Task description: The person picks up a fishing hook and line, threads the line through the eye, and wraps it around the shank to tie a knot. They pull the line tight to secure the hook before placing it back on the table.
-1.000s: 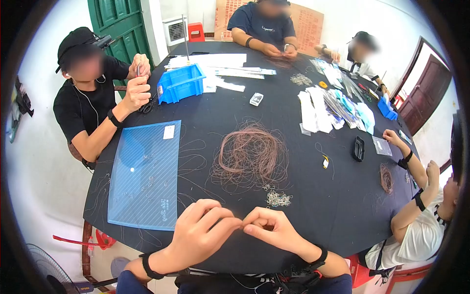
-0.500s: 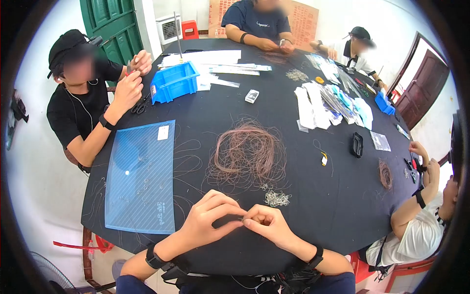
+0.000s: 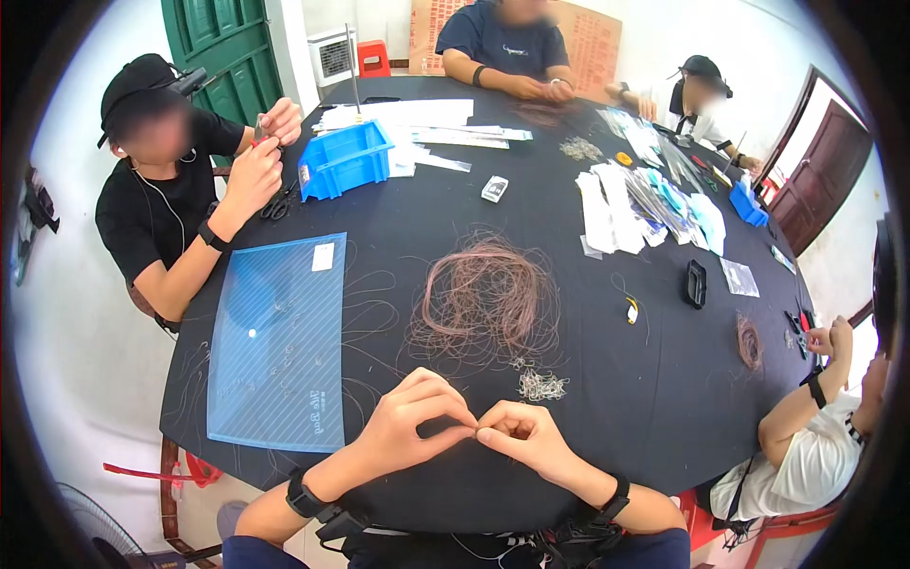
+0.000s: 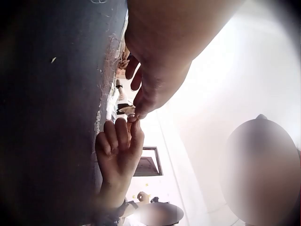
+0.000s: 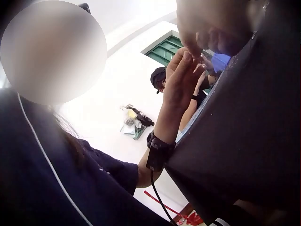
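Both hands meet at the fingertips above the near edge of the black-covered table (image 3: 607,379). My left hand (image 3: 403,422) pinches with thumb and index finger, a rounded gap open behind them. Against these fingertips, the right hand (image 3: 531,441) pinches too, its other fingers curled in. A tiny thing sits between the tips, nearly all hidden; I cannot tell its kind. Just beyond lies a heap of small silvery hooks (image 3: 542,384). Behind it spreads a loose tangled coil of thin reddish-brown line (image 3: 488,299). In the left wrist view the right hand (image 4: 117,146) reaches up to the left fingertips.
A blue striped file bag (image 3: 275,379) with small hooks and loose line on it lies at left. Beyond stand a blue bin (image 3: 346,161) and a small white box (image 3: 494,189). White packets (image 3: 616,209) and a black tray (image 3: 697,284) are at right. Several people sit around.
The left hand's fingers have lifted and spread from a tighter fold, with a gap now between thumb and index. The right hand stays nearly in place. The person at right has drawn a hand back.
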A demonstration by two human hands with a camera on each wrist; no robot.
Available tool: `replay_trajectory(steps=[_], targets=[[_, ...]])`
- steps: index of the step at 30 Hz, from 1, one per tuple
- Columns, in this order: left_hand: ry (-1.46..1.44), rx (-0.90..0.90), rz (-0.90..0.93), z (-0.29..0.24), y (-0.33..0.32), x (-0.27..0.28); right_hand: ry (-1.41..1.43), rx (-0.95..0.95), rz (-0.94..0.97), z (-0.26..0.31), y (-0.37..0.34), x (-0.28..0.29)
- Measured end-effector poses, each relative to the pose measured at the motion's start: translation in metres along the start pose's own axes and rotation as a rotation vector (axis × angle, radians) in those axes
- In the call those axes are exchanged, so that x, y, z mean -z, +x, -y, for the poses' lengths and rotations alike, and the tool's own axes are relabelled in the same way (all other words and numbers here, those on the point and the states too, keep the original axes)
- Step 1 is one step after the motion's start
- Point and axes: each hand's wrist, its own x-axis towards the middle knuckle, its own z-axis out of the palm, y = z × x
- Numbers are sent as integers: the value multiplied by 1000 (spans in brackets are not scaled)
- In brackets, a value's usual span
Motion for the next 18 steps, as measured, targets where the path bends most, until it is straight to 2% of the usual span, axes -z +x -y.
replay_trajectory(steps=[18], targets=[[-149, 132, 33, -1, 0, -2, 19, -4, -22, 1, -2, -1]])
